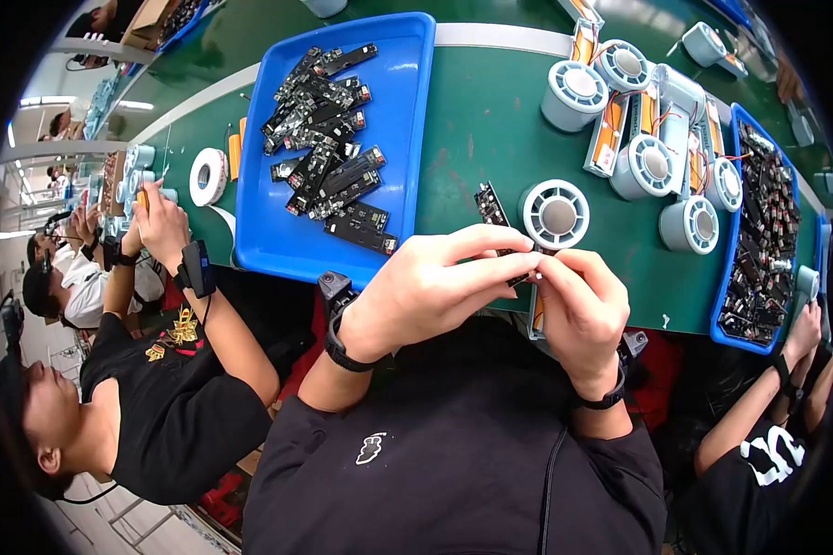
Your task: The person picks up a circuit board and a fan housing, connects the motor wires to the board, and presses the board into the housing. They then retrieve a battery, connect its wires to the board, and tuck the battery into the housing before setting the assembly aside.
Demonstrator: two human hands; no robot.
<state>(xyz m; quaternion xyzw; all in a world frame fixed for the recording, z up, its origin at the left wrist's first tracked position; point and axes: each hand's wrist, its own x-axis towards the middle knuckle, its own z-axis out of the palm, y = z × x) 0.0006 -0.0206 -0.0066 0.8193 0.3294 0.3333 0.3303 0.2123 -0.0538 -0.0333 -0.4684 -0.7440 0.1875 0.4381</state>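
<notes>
My left hand [426, 289] is closed on a narrow black circuit board [491, 205], whose far end sticks out beyond the fingers. Thumb and fingertips of my right hand [583, 310] pinch close to the board's near end, touching the left fingertips. A tiny white piece [539, 275] shows there, too small to name. Just beyond my hands stands a light blue cylindrical housing with a grey-centred, slotted round face [556, 215]. Part of an orange-and-white piece [537, 310] shows below my fingers, mostly hidden by them.
A blue tray [407, 111] with several circuit boards lies to the left, beside a white tape roll [208, 178]. More light blue housings [643, 166] cluster at the far right, before another blue tray [727, 310] full of boards. Co-workers sit on both sides.
</notes>
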